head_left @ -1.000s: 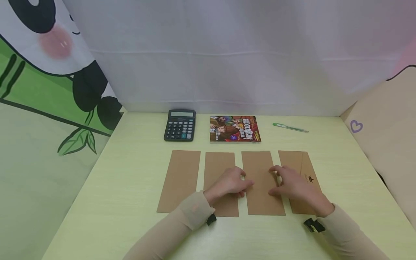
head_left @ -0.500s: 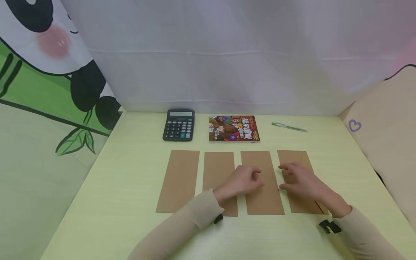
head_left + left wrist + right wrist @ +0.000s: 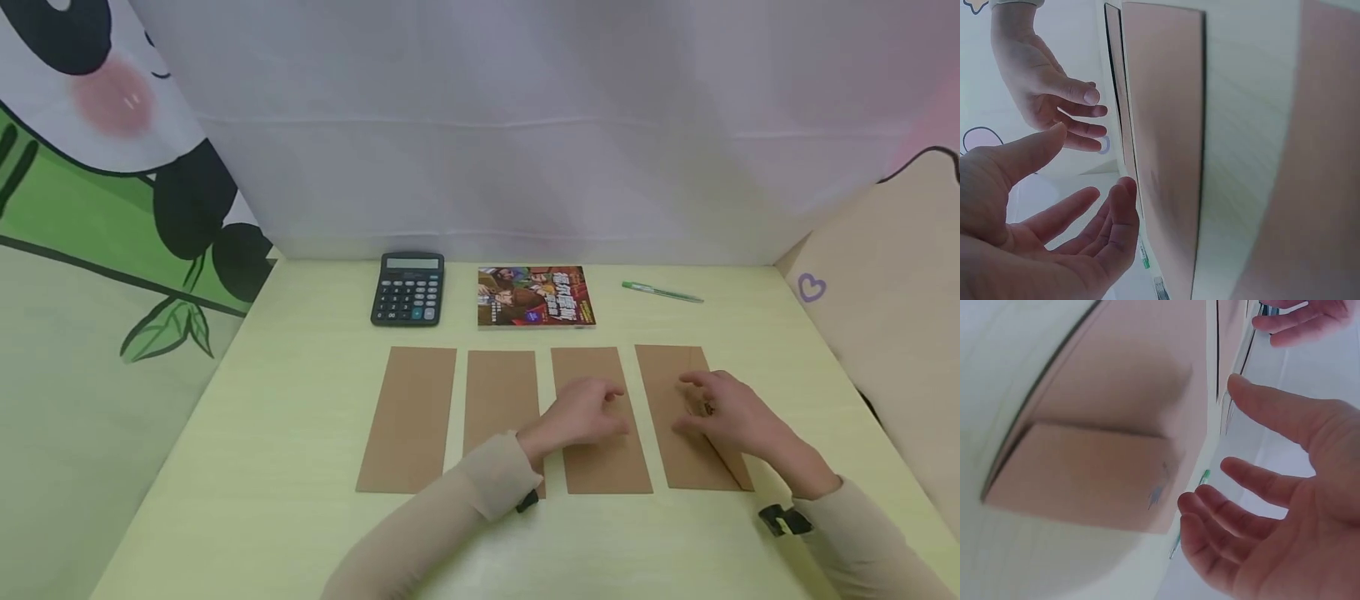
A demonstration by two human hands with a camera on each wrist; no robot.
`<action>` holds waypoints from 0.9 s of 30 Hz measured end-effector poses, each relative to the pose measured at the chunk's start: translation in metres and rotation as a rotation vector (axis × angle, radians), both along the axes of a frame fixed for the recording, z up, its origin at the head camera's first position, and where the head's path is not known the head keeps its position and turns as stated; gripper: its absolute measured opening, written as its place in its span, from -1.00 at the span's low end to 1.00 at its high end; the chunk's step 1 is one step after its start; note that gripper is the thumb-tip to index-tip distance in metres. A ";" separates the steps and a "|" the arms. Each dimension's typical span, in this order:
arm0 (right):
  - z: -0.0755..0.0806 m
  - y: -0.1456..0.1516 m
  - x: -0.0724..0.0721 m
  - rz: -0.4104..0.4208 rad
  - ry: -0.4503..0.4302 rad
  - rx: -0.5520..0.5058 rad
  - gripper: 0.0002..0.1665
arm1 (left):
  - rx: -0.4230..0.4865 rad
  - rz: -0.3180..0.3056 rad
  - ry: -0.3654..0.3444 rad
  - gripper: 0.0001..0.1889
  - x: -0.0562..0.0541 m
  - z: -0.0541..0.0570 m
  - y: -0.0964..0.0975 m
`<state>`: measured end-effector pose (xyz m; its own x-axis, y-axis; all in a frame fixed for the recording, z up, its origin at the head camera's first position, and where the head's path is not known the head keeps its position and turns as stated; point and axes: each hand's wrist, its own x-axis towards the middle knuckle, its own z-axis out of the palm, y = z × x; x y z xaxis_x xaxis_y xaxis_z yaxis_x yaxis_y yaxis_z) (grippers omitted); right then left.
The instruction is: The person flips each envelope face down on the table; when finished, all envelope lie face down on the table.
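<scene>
Several brown paper envelopes lie in a row on the pale table. My left hand [image 3: 581, 412] hovers over the third envelope [image 3: 600, 471] from the left, holding nothing. Above the rightmost envelope [image 3: 663, 392] is my right hand [image 3: 738, 417], its fingers loosely bent and nothing between them. That envelope has a pointed flap [image 3: 1085, 475] with a small dark mark, seen in the right wrist view; its edge stands slightly off the paper. The hand hides part of it in the head view. Further left are a second envelope [image 3: 498, 392] and the leftmost envelope [image 3: 408, 417].
Behind the row are a black calculator [image 3: 407, 289], a book [image 3: 536, 297] with a colourful cover and a green pen [image 3: 662, 292]. A pale cloth [image 3: 480, 167] hangs at the table's back edge, and printed panels stand at both sides.
Both hands have moved to the right, the left from between the second and third envelopes to over the third, the right across the rightmost one. The head view has shifted slightly.
</scene>
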<state>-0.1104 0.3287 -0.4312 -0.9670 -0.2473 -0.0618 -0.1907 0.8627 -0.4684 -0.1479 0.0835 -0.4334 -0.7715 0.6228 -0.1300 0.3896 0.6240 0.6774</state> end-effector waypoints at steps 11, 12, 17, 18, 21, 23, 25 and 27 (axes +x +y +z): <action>-0.002 0.019 -0.001 -0.119 -0.117 0.020 0.02 | -0.158 -0.062 0.081 -0.43 0.006 0.005 0.037; -0.003 0.020 -0.002 -0.120 -0.119 0.023 0.01 | -0.156 -0.061 0.075 -0.43 0.007 0.005 0.040; -0.004 0.026 -0.003 -0.160 -0.156 0.043 0.02 | -0.198 -0.099 0.098 -0.66 0.010 0.003 0.056; -0.003 0.026 -0.004 -0.171 -0.165 0.050 0.02 | -0.209 -0.105 0.109 -0.69 0.011 0.002 0.058; -0.003 0.029 -0.003 -0.201 -0.185 0.076 0.02 | -0.239 -0.110 0.136 -0.65 0.012 -0.001 0.065; -0.003 0.030 -0.002 -0.214 -0.191 0.087 0.01 | -0.239 -0.102 0.130 -0.65 0.012 -0.002 0.068; -0.003 0.031 -0.002 -0.223 -0.193 0.094 0.00 | -0.239 -0.094 0.130 -0.65 0.012 -0.003 0.070; -0.004 0.032 -0.002 -0.232 -0.199 0.097 0.00 | -0.239 -0.089 0.137 -0.67 0.010 -0.005 0.071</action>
<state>-0.1121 0.3606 -0.4351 -0.9634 -0.0052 -0.2680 0.1037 0.9148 -0.3903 -0.1380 0.1544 -0.4385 -0.7359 0.6527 -0.1799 0.5272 0.7192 0.4526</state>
